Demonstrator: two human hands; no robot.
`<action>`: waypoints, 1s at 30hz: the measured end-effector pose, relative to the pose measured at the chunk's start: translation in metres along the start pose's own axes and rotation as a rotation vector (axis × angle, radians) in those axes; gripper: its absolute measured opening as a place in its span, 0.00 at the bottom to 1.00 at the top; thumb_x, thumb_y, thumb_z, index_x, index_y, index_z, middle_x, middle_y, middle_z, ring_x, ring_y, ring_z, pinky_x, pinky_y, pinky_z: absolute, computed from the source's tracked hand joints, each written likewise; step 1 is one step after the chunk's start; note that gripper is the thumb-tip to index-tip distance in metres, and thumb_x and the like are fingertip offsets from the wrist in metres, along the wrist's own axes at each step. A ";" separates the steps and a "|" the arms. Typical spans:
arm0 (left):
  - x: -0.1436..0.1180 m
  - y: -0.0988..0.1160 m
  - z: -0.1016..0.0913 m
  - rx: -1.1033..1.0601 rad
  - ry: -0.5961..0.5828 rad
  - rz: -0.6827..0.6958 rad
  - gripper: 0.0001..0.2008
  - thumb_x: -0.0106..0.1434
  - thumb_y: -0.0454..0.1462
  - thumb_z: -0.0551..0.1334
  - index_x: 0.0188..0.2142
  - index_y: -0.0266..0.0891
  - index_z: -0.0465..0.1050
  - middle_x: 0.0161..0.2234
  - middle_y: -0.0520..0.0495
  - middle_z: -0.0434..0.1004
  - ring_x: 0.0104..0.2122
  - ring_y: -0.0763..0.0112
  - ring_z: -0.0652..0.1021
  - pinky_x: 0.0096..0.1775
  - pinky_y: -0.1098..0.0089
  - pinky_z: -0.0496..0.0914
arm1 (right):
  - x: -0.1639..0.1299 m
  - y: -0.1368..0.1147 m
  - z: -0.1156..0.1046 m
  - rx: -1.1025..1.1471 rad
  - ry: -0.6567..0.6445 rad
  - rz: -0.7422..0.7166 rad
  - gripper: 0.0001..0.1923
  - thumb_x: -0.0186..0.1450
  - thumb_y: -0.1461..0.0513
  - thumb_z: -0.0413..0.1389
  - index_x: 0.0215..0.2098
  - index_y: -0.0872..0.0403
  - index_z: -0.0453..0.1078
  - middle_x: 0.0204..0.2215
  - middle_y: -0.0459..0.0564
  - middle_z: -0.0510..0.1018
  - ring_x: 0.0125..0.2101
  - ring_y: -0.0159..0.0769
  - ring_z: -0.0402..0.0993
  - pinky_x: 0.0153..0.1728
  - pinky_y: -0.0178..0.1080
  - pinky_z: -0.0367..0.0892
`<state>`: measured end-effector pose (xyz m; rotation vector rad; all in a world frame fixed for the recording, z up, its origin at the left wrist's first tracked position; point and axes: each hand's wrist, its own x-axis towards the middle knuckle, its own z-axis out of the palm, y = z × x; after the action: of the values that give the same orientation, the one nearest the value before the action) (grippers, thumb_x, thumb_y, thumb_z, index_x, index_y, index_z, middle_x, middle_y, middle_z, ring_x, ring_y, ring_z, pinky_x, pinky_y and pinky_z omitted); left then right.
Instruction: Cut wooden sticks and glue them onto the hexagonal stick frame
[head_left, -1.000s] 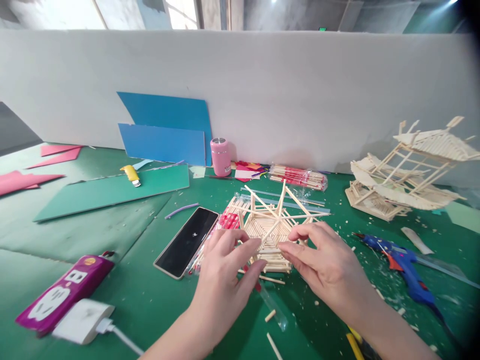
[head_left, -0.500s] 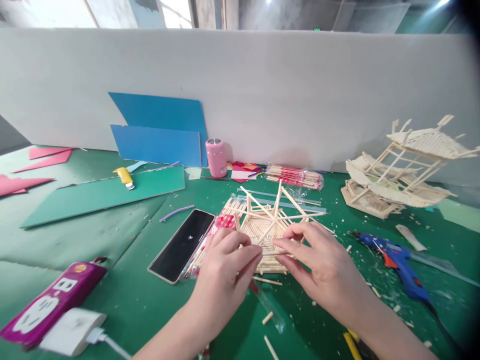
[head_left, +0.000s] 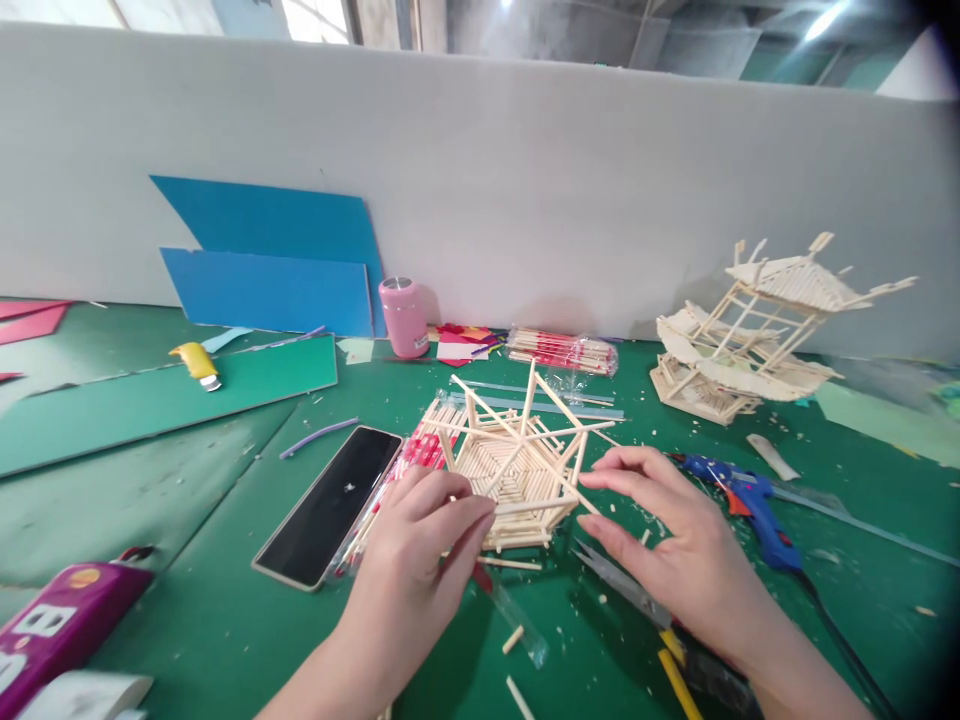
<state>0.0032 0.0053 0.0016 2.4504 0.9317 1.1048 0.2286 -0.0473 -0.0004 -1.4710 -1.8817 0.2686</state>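
Note:
A small hexagonal frame of thin wooden sticks (head_left: 517,470), with a woven-looking stick floor and sticks crossing over its top, stands between my hands. My left hand (head_left: 420,540) is closed, its thumb and fingers pinching the left end of a horizontal wooden stick (head_left: 536,507) along the near side. The fingertips partly hide the front-left corner. My right hand (head_left: 660,530) is open at the front-right corner, thumb and fingers apart around the end of a slanting stick. Below that hand lie scissors (head_left: 626,585) with their blades toward the frame.
A blue glue gun (head_left: 750,500) lies at right, before a finished stick pavilion (head_left: 750,330). At left are a phone (head_left: 330,510), packaged sticks (head_left: 420,450), a yellow cutter (head_left: 196,365) and a purple pouch (head_left: 67,620). A pink flask (head_left: 403,320) stands by the white partition (head_left: 525,200).
My right hand has let go of the near stick and moved right, fingers spreading. My left hand keeps its pinch. The view has shifted right, and the scissors show more.

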 end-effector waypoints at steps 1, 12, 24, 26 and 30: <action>0.000 0.000 0.000 0.000 0.001 0.003 0.08 0.58 0.26 0.58 0.31 0.34 0.75 0.30 0.44 0.71 0.29 0.68 0.69 0.31 0.68 0.66 | -0.001 -0.001 0.001 0.012 -0.003 0.003 0.10 0.61 0.63 0.55 0.42 0.49 0.68 0.40 0.47 0.65 0.41 0.32 0.65 0.40 0.36 0.64; 0.000 0.001 0.001 0.001 0.012 -0.013 0.07 0.58 0.26 0.58 0.31 0.33 0.75 0.30 0.43 0.72 0.30 0.68 0.71 0.31 0.68 0.68 | 0.007 -0.007 0.013 0.026 0.010 -0.072 0.09 0.61 0.67 0.54 0.38 0.50 0.71 0.39 0.47 0.64 0.39 0.31 0.65 0.38 0.36 0.65; -0.005 0.002 0.002 -0.004 0.060 -0.072 0.07 0.58 0.29 0.60 0.36 0.34 0.74 0.31 0.43 0.75 0.31 0.67 0.74 0.32 0.66 0.72 | 0.010 -0.005 0.018 0.006 -0.015 -0.091 0.07 0.63 0.66 0.52 0.37 0.50 0.70 0.39 0.49 0.65 0.39 0.34 0.67 0.37 0.39 0.67; -0.005 0.002 0.001 -0.010 0.066 -0.076 0.06 0.57 0.29 0.60 0.35 0.34 0.74 0.31 0.43 0.76 0.31 0.67 0.75 0.32 0.66 0.72 | 0.010 -0.005 0.018 0.008 -0.009 -0.104 0.07 0.63 0.65 0.52 0.38 0.50 0.70 0.39 0.49 0.66 0.39 0.35 0.67 0.37 0.40 0.68; -0.003 0.003 0.001 -0.022 0.080 -0.075 0.06 0.57 0.28 0.60 0.33 0.34 0.74 0.30 0.43 0.76 0.30 0.67 0.75 0.31 0.67 0.72 | 0.010 -0.004 0.018 0.010 0.003 -0.113 0.07 0.63 0.65 0.52 0.37 0.50 0.71 0.38 0.49 0.67 0.38 0.36 0.68 0.36 0.39 0.69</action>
<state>0.0036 0.0007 0.0011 2.3488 1.0212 1.1885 0.2129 -0.0346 -0.0071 -1.3524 -1.9504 0.2217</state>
